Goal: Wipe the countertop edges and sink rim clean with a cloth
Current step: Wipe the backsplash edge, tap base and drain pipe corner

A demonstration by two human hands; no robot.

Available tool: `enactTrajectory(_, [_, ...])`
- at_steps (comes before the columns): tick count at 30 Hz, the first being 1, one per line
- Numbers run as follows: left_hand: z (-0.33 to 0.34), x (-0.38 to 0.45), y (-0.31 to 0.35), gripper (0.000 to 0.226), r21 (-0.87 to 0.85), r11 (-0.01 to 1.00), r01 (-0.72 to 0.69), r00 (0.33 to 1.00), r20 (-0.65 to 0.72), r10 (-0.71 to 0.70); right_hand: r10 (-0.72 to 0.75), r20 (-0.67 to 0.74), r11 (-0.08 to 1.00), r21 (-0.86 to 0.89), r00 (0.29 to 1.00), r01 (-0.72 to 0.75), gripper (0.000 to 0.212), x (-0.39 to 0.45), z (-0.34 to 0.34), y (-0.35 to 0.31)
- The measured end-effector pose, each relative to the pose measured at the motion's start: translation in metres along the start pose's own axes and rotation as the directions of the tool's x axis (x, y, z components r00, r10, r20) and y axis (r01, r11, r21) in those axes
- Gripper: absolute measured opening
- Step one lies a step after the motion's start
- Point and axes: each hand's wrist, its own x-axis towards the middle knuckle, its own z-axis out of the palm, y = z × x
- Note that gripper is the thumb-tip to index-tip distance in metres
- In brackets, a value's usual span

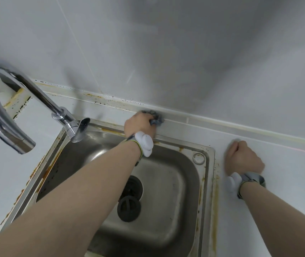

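My left hand [141, 125] grips a bunched grey cloth [155, 117] and presses it against the back strip of the white countertop [285, 182], just behind the far rim of the steel sink [208, 182]. The strip left of the cloth carries dark specks and rust-coloured stains. My right hand [242, 158] rests as a closed fist on the countertop to the right of the sink, holding nothing I can see. Brown stains run along the sink's left and right rims.
A chrome gooseneck faucet [36, 95] arches over the sink's far left corner. A black drain strainer [129, 206] lies in the basin beside the drain. A grey tiled wall [166, 43] rises directly behind the countertop strip.
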Motion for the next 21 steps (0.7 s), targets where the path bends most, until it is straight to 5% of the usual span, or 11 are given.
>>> enactTrajectory(3, [-0.025, 0.010, -0.029, 0.028, -0.001, 0.980, 0.200, 0.980, 0.009, -0.200, 0.012, 0.073, 0.998, -0.061, 0.997, -0.007, 0.045, 0.001, -0.013, -0.011])
enactTrajectory(6, [-0.044, 0.009, -0.052, 0.026, -0.066, 0.972, 0.228, 0.971, -0.058, -0.231, -0.261, 0.097, 0.965, 0.007, 0.961, 0.261, 0.035, 0.001, -0.024, -0.072])
enactTrajectory(8, [-0.052, 0.003, -0.058, 0.025, -0.112, 0.975, 0.191, 0.974, -0.100, -0.203, -0.500, 0.116, 0.865, 0.027, 0.858, 0.500, 0.033, -0.007, -0.017, -0.135])
enactTrajectory(12, [-0.062, -0.006, -0.071, 0.026, -0.231, 0.962, 0.144, 0.966, -0.179, -0.188, -0.751, 0.192, 0.647, 0.024, 0.632, 0.762, 0.034, -0.026, 0.006, -0.235])
enactTrajectory(16, [-0.065, -0.011, -0.078, 0.026, -0.255, 0.966, 0.036, 0.977, -0.196, -0.089, -0.847, 0.183, 0.510, 0.016, 0.499, 0.860, 0.033, -0.023, 0.022, -0.258])
enactTrajectory(21, [-0.060, -0.009, -0.076, 0.028, -0.337, 0.941, 0.031, 0.965, -0.233, -0.115, -0.869, 0.109, 0.489, 0.028, 0.483, 0.872, 0.033, -0.018, 0.028, -0.255])
